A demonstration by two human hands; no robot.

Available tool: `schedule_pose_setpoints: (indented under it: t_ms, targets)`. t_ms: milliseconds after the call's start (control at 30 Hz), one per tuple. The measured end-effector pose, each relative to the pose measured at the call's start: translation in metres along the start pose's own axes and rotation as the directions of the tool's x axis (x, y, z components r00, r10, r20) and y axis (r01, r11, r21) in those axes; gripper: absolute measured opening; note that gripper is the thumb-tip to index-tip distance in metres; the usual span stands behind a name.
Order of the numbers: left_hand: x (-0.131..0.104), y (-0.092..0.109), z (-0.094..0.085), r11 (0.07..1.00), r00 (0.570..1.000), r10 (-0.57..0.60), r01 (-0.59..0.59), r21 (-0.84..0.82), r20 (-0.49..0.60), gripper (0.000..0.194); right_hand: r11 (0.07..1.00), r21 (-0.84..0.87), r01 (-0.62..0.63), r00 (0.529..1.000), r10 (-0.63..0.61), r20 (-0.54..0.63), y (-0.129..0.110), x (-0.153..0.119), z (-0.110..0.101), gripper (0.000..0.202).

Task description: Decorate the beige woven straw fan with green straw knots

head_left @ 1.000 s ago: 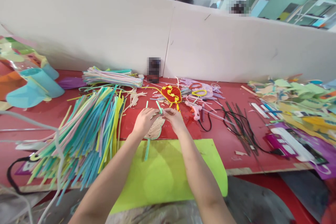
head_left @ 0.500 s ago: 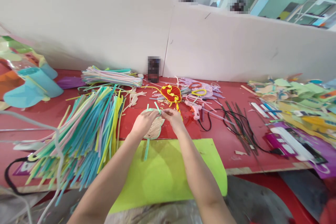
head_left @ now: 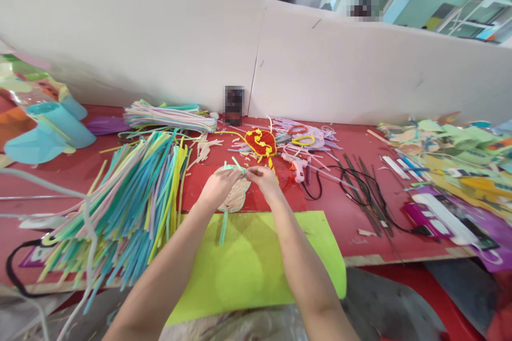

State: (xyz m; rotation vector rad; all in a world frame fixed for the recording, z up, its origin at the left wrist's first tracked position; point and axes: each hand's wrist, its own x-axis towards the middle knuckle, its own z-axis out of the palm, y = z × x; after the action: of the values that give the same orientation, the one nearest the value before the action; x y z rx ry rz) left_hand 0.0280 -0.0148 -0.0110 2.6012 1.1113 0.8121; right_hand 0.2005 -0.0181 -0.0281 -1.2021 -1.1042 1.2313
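A flat beige piece [head_left: 238, 196], made of rows of pipe cleaner with a mint-green outline, lies on a red sheet. My left hand [head_left: 218, 189] is closed at its upper left. My right hand [head_left: 262, 178] pinches close beside it, the fingertips nearly meeting. Between them is a mint-green pipe cleaner [head_left: 237, 163], its short end poking up past the fingers. Another green strip [head_left: 223, 228] hangs from the bottom of the piece over a lime-green mat [head_left: 256, 277]. Exactly where the fingertips grip is partly hidden.
Many pastel pipe cleaners [head_left: 132, 208] are heaped at left, with a second bundle [head_left: 170, 116] behind. Beyond my hands lie a red-and-yellow ornament [head_left: 261, 142], scissors [head_left: 303, 140] and a pink glue gun [head_left: 296, 166]. Cables, dark rods [head_left: 366, 192] and a power strip [head_left: 442, 218] occupy the right.
The short mint-green end above my fingers leans further left. Both hands stay in nearly the same place.
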Motion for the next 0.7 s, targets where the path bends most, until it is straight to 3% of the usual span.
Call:
schedule_pose_setpoints:
  t_ms: [233, 367, 567, 700]
  targets:
    - [0.005, 0.004, 0.010, 0.948, 0.959, -0.234, 0.188, -0.258, -0.162, 0.018, 0.986, 0.166, -0.017, 0.999, 0.025, -0.046, 0.000, 0.001, 0.001, 0.027]
    - [0.005, 0.007, 0.012, 0.936, 0.943, -0.251, 0.177, -0.305, -0.221, 0.016, 0.985, 0.166, -0.037, 0.999, 0.042, -0.029, 0.000, 0.001, 0.002, 0.029]
    - [0.003, 0.006, 0.012, 0.956, 0.964, -0.187, 0.135, -0.259, -0.191, 0.017, 0.996, 0.084, 0.005, 0.999, -0.002, -0.034, -0.003, 0.000, 0.001, 0.026]
    - [0.005, 0.005, 0.015, 0.913, 0.944, -0.254, 0.162, -0.375, -0.209, 0.016, 0.995, 0.097, 0.002, 0.999, 0.002, -0.035, -0.004, 0.000, 0.001, 0.026]
